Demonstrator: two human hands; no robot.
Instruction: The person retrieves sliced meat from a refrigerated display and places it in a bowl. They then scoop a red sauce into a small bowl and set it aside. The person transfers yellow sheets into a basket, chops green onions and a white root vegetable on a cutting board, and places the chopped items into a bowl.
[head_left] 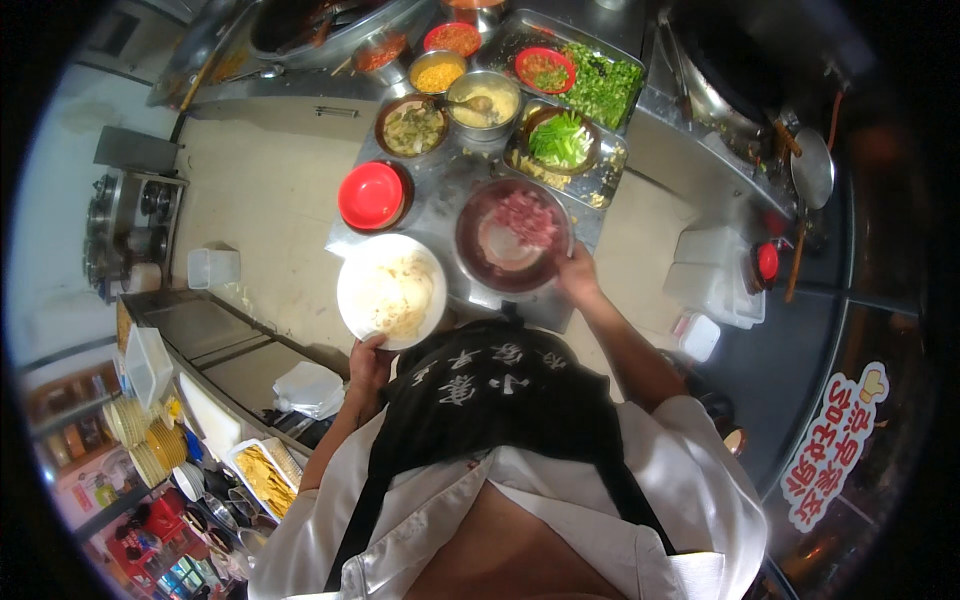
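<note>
Red-and-white sign (835,445) at lower right (cartoon-shaped edge), on dark floor.

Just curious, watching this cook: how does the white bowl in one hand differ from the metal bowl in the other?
The white bowl is pale and opaque, with yellowish-white food spread over it; the metal bowl is dark and shiny, holding pink raw meat. The left hand grips the white bowl at its near rim; the right hand holds the metal bowl at its right edge. Both are round, open-topped and sit at the steel table's near edge.
</note>
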